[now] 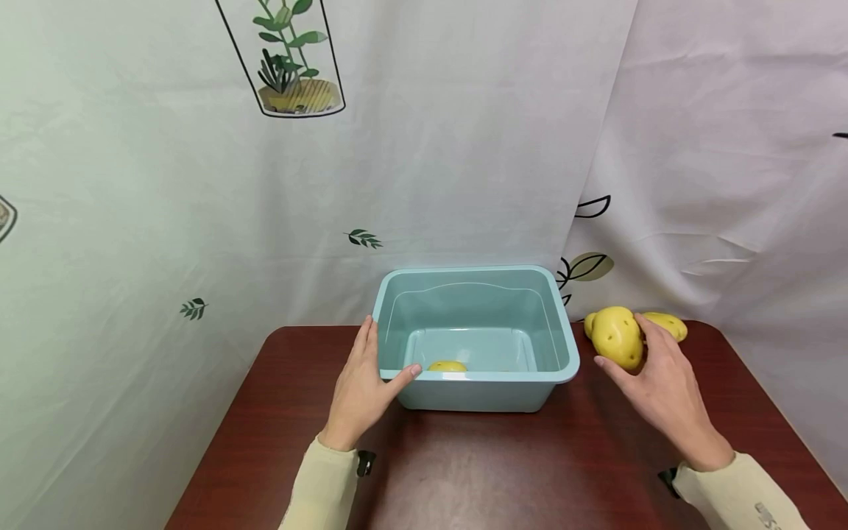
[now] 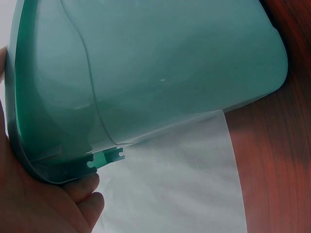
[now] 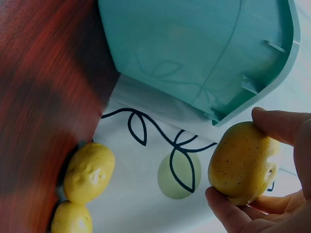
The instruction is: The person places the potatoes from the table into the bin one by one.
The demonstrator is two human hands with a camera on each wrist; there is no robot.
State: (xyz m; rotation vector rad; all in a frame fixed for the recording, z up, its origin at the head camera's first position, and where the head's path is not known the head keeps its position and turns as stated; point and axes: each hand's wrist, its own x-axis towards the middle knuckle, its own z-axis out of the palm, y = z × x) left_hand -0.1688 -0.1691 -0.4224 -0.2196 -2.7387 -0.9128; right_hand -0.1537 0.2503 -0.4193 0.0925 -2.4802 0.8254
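Observation:
A light blue plastic basin stands on the table. My left hand grips its left front corner, thumb over the front rim and fingers along the left side. The left wrist view has these fingers curled under the rim. Between thumb and fingers of my right hand is a yellow potato, raised off the table to the right of the basin. In the right wrist view this potato shows small dark specks. One potato lies inside the basin, partly hidden by the front wall.
Two more potatoes sit at the table's back right edge, one potato touching the other potato. A white curtain with leaf prints hangs right behind the dark red wooden table.

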